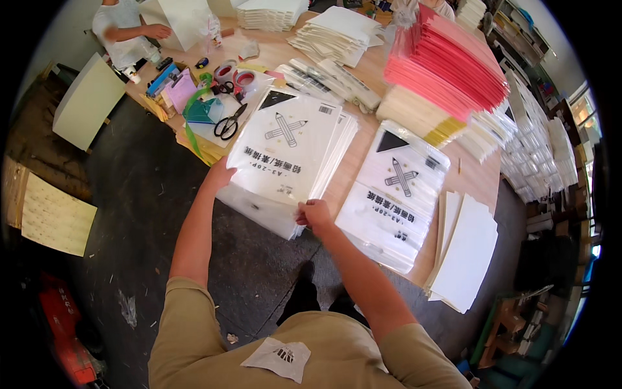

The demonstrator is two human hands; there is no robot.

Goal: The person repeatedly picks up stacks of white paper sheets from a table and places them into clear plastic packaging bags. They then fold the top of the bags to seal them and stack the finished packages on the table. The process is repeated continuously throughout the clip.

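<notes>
A clear plastic bag (269, 178) printed with crossed pencils and a black corner lies on top of a stack of similar bags (343, 139), white beneath the print. Its lower end hangs past the table's near edge. My left hand (221, 174) holds the bag's left edge, its fingers partly hidden. At the near right corner, my right hand (315, 214) is closed on the bag's edge, fingertips pinched together. Right of this stack lies a second pile of printed bags (395, 194). Loose white sheets (465, 249) rest farther right, overhanging the table edge.
Black scissors (230, 121), tape rolls (244, 78) and a green ribbon (189, 120) lie at the left. Tall red folders or sheets (447, 61) are stacked at the back right. Another person (120, 26) stands far left beside a white board. Dark floor (253, 272) surrounds my feet.
</notes>
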